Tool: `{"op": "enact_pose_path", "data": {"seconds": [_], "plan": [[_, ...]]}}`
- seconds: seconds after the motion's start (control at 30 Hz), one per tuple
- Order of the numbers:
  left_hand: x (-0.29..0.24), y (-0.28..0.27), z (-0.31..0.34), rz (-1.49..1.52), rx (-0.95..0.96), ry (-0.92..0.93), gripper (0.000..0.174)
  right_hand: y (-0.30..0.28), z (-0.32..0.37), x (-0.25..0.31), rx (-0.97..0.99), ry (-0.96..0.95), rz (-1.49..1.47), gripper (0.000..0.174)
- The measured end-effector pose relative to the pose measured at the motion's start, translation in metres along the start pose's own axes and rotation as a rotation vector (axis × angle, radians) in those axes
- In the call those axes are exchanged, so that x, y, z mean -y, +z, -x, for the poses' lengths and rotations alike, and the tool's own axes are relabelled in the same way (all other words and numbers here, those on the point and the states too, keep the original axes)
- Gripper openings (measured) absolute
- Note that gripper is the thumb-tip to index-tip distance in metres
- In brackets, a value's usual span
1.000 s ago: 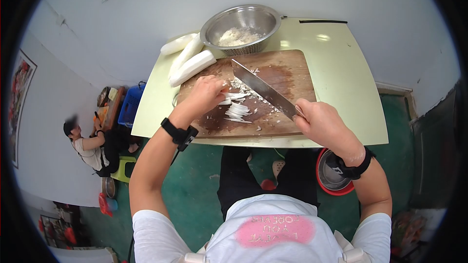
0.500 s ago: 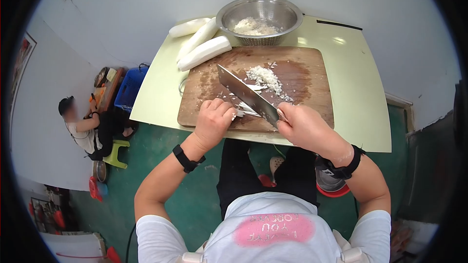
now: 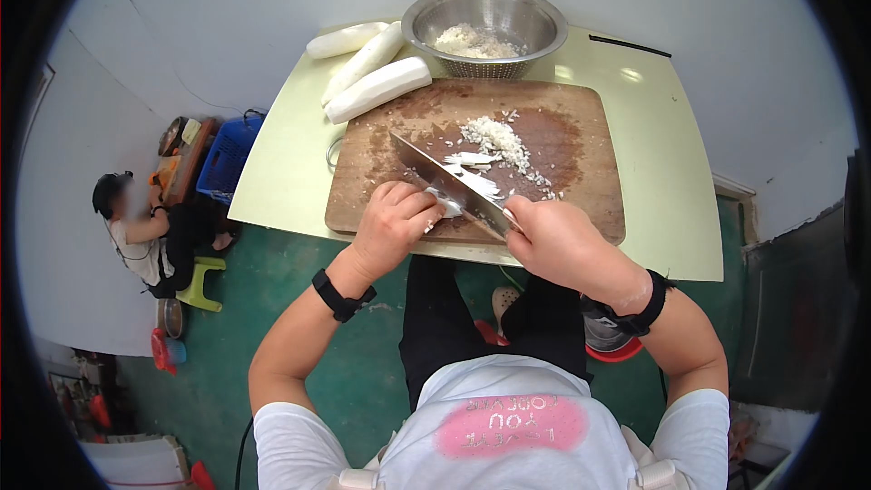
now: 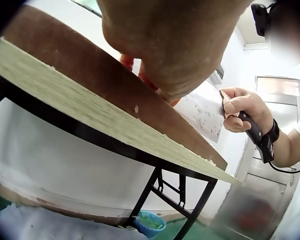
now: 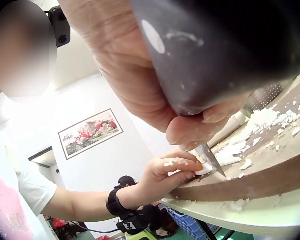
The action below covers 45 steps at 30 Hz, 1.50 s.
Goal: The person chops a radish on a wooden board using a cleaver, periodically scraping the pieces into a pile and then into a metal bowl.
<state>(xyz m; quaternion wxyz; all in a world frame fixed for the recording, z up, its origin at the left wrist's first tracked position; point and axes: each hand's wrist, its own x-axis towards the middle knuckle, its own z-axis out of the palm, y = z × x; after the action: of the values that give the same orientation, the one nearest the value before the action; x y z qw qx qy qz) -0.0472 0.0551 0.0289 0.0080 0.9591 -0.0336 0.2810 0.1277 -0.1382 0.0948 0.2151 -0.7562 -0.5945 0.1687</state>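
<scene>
My right hand (image 3: 562,240) grips the black handle of a cleaver (image 3: 434,168), whose broad blade slants across the wooden cutting board (image 3: 581,204). In the right wrist view the blade's corner comes down close beside my left fingertips. My left hand (image 3: 392,222), fingers bent, holds white radish slices (image 5: 205,169) against the near left part of the board. Cut radish strips (image 3: 481,185) lie just beyond the blade, and a heap of finely chopped radish (image 3: 497,141) sits behind them. In the left wrist view my left hand hides what it holds.
Three peeled white radishes (image 3: 376,91) lie at the board's back left corner. Behind the board stands a steel colander (image 3: 549,27) with chopped white bits inside. The pale table (image 3: 667,181) extends to the right. A seated person (image 3: 141,236) is off to the left.
My left hand came down from the strips to the board's near left part. The cleaver shifted left and toward me, and more strips now lie on its far side.
</scene>
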Motion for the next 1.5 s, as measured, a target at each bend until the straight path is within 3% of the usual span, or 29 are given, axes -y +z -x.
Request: {"op": "enact_pose_path", "data": {"seconds": [0.17,0.67,1.0,1.4,1.5], "plan": [[-0.003,0.008,0.004,0.056,-0.117,-0.063,0.021,0.003,-0.003,0.009,-0.004,-0.041,0.064,0.013],[0.000,0.012,0.011,-0.014,-0.162,-0.046,0.019,-0.006,-0.024,0.021,0.112,-0.133,0.283,0.007],[-0.002,0.009,0.013,-0.012,-0.108,-0.105,0.020,0.021,-0.046,0.021,0.098,-0.158,0.213,0.009],[-0.006,0.015,0.014,0.057,-0.223,-0.165,0.018,0.008,-0.039,0.022,0.131,-0.143,0.206,0.008],[-0.007,0.013,0.012,0.069,-0.219,-0.184,0.018,0.024,-0.051,0.018,0.021,-0.239,0.127,0.010]]}}
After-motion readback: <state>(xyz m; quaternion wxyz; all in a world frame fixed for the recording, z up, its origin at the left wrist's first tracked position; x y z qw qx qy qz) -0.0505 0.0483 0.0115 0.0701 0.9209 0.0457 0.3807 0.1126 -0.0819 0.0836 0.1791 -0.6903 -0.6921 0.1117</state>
